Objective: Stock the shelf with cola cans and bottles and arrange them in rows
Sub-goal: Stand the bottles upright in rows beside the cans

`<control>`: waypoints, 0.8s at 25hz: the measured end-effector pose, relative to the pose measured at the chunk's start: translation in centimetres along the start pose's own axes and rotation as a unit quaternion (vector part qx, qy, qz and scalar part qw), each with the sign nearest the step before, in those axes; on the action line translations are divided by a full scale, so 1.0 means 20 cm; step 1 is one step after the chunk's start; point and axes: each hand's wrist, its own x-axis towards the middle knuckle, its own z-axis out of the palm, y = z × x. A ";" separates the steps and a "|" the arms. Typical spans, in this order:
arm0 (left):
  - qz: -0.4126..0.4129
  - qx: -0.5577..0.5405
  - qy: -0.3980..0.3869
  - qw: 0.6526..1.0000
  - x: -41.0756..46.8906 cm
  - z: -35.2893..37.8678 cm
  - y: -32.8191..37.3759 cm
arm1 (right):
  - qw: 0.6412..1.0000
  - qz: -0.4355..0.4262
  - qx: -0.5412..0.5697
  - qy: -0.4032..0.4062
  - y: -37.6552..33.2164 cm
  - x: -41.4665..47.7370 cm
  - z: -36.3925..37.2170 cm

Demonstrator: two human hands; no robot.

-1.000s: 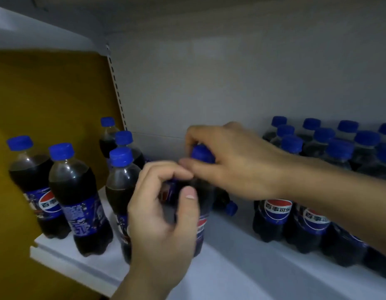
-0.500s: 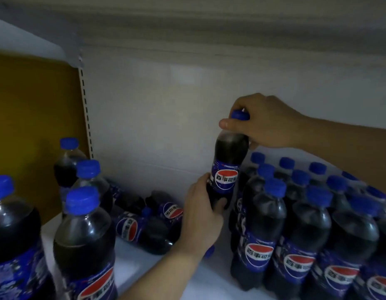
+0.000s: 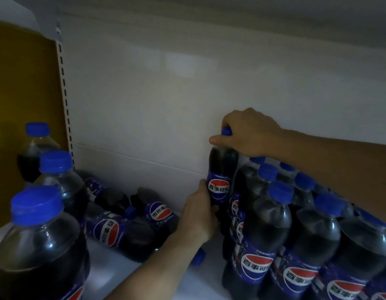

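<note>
Against the pale back panel (image 3: pixel 166 105) of the white shelf (image 3: pixel 114 267), the right hand (image 3: pixel 250 133) clasps the cap and the left hand (image 3: pixel 198 219) grips the labelled body of an upright dark plastic cola bottle (image 3: pixel 220 169), just beside standing blue-capped rows (image 3: pixel 268 224), toppled bottles (image 3: pixel 157 213) lying further left.

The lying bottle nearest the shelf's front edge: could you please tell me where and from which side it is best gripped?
Probably round its labelled middle, from above and in front. The lying bottle rests on its side on the shelf, label up and uncovered. Another lying bottle crowds it from behind, and the upright bottles stand to its left.
</note>
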 end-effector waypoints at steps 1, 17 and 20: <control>0.000 0.008 -0.002 1.000 0.00 0.01 0.00 | 1.000 0.006 -0.008 0.001 0.00 -0.01 0.00; -0.029 0.245 -0.028 0.969 0.01 -0.03 -0.05 | 0.995 0.010 -0.066 -0.071 -0.04 -0.04 0.09; -0.019 0.249 -0.025 0.968 0.01 -0.04 -0.05 | 0.998 0.003 -0.047 -0.032 -0.09 -0.10 0.01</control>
